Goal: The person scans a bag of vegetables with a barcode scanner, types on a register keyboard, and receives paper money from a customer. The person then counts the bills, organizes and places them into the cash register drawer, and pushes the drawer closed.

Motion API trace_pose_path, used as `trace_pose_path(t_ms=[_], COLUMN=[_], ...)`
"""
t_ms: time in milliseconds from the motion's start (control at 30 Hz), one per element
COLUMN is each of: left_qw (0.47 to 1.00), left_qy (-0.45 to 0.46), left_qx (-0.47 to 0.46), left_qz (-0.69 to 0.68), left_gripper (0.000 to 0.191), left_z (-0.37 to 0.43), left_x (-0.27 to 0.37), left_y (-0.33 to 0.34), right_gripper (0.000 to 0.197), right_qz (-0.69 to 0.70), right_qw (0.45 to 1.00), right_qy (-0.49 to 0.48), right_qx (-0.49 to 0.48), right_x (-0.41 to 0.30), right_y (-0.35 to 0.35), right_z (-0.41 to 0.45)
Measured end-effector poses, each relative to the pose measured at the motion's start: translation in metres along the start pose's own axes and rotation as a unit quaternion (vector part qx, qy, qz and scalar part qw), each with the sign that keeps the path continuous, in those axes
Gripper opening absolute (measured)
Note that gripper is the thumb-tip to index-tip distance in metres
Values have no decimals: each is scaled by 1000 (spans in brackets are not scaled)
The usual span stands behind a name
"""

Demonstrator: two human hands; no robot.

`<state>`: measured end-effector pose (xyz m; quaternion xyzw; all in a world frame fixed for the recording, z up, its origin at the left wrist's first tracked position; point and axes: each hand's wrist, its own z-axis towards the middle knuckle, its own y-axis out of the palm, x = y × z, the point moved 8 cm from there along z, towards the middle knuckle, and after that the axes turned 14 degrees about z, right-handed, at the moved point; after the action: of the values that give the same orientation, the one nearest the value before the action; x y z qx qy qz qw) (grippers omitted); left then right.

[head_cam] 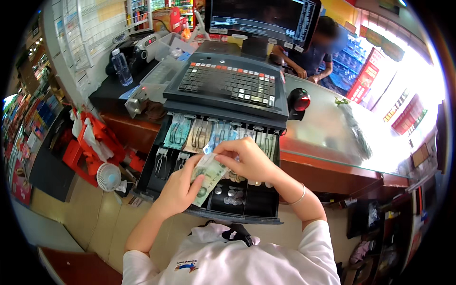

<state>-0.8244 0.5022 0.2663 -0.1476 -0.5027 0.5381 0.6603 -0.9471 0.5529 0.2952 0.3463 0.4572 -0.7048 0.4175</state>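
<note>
Over a pulled-out cash drawer (262,219), both my hands hold green banknotes (208,185). My left hand (181,190) grips them from the left side, thumb on top. The fingertips of my right hand (245,158) pinch their upper end, where a whitish piece shows. Behind the hands, sorted notes (197,135) lie under wire clips in the drawer's back row; a blue note (221,135) there is partly covered by my right hand. Coins (233,196) lie in front compartments, some of them hidden. Above the drawer sits a cash register keyboard (228,83).
A screen (262,21) stands behind the keyboard. Right of it are a red-lit scanner (300,99), a glass-topped counter (320,135) and a wrapped green bundle (354,131). Another person (313,53) stands across the counter. To the left are a water bottle (122,67), red bags (96,139) and a small fan (109,177).
</note>
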Motion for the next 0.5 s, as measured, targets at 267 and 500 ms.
trace_pose_path(t_ms=[267, 500], left_qw=[994, 945], left_qy=[57, -103], left_qx=[-54, -174], left_qz=[82, -256], left_gripper=[40, 34], left_z=[37, 66], left_x=[0, -50], left_y=[13, 60], right_gripper=[16, 35], right_qz=[-17, -473], right_qw=[999, 851], right_qy=[23, -53], right_qx=[-32, -222], right_x=[31, 95], right_y=[-56, -65], right_z=[23, -30])
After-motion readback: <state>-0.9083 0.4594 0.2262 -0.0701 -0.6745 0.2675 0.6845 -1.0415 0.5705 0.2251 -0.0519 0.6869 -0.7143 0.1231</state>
